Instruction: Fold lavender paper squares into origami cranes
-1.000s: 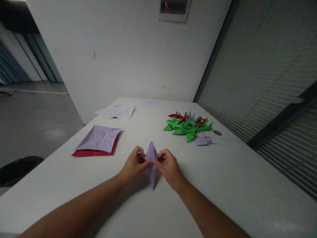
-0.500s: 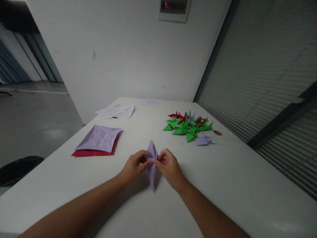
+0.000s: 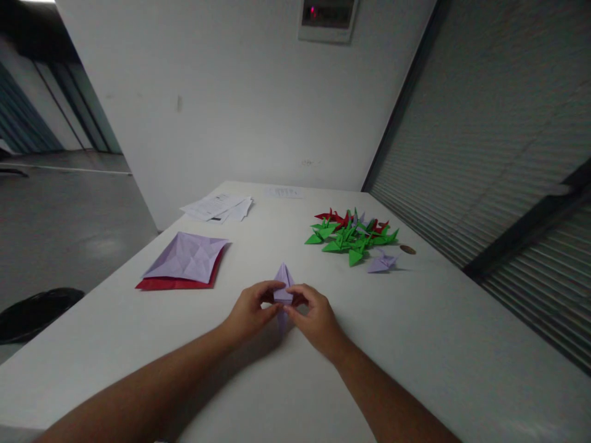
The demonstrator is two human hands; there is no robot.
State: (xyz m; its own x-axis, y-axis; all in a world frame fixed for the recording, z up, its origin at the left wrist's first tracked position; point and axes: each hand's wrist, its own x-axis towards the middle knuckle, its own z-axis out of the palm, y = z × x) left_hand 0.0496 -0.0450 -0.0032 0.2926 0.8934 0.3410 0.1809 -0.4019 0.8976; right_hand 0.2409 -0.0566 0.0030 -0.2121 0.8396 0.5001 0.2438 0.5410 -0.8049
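Between my two hands is a folded piece of purple origami paper (image 3: 283, 296), its pointed tip facing away from me and a narrow tail hanging toward me. My left hand (image 3: 253, 306) pinches its left edge between thumb and fingers. On the other side, my right hand (image 3: 316, 312) grips the right edge the same way. The thumbs sit close together below the paper's middle, and the fingertips partly cover its sides.
A pile of green, red and purple paper cranes (image 3: 348, 237) lies at the right, with a purple crane (image 3: 382, 263) and a brown disc (image 3: 407, 249) beside it. Purple sheets (image 3: 187, 258) rest on red paper (image 3: 175, 284) at the left. Printed papers (image 3: 219, 207) lie farther back.
The purple paper has tilted, so its middle now shows as a flat band and its near tail looks shorter. My right fingers have moved over its upper edge.
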